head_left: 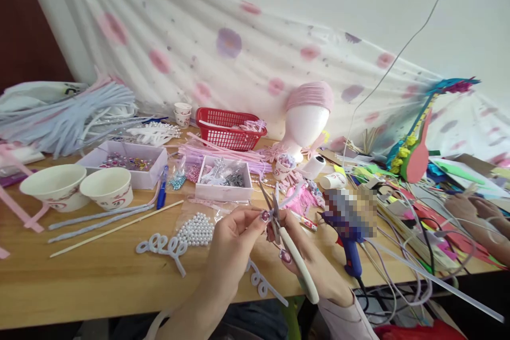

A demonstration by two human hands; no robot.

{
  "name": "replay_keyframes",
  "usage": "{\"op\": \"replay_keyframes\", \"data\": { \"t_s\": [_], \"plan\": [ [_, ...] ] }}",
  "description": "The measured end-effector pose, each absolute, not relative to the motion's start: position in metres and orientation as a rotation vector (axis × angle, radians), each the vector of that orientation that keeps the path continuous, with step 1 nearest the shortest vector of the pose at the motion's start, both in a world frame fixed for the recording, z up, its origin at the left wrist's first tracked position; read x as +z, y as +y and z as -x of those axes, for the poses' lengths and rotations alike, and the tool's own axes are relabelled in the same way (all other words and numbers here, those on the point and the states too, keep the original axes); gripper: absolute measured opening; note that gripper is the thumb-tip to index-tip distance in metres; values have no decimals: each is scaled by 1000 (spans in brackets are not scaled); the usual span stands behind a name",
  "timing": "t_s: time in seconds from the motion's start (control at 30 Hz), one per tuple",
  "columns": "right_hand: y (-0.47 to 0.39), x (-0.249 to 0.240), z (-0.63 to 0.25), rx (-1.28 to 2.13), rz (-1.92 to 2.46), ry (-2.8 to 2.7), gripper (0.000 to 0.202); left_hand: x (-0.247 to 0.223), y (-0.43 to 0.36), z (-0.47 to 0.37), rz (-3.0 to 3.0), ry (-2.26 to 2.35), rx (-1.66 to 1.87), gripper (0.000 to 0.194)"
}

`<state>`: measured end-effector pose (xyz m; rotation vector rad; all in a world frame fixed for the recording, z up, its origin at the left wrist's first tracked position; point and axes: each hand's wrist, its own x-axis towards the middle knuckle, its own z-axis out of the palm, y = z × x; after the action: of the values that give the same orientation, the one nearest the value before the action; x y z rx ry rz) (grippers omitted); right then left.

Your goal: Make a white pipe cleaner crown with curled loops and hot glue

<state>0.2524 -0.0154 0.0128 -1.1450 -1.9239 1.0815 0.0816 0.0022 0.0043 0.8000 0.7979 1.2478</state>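
Observation:
My right hand (313, 263) is closed on a pair of scissors (297, 260) with white handles. Their blades point up and stand slightly apart. Close beside them, my left hand (239, 234) pinches a pale pipe cleaner at the blades; the pinched part is mostly hidden by the fingers. One pale end (292, 196) sticks up behind my right hand. Below the hands, a curled pale pipe cleaner (261, 281) reaches over the table edge; whether it joins the pinched piece I cannot tell. Another looped pipe cleaner (163, 247) lies left of my left hand, near white pearl beads (196, 229).
Paper cups (107, 191), a wooden stick (115, 229) and a blue pen (161, 188) lie left. Bead boxes (223, 191), a red basket (229, 143) and a foam head (305, 122) stand behind. A blue glue gun (350, 249) and another person's hands (474, 212) are right.

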Motion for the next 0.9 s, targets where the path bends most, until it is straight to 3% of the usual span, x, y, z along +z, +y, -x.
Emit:
{"op": "replay_keyframes", "data": {
  "t_s": [0.47,0.9],
  "plan": [
    [-13,-4,-260,1249,1164,-1713,50,5,10,-83,-1226,951,1277,19],
    [-21,-7,-257,1168,1260,-1644,40,3,7,-84,-1244,969,1279,18]
  ]
}}
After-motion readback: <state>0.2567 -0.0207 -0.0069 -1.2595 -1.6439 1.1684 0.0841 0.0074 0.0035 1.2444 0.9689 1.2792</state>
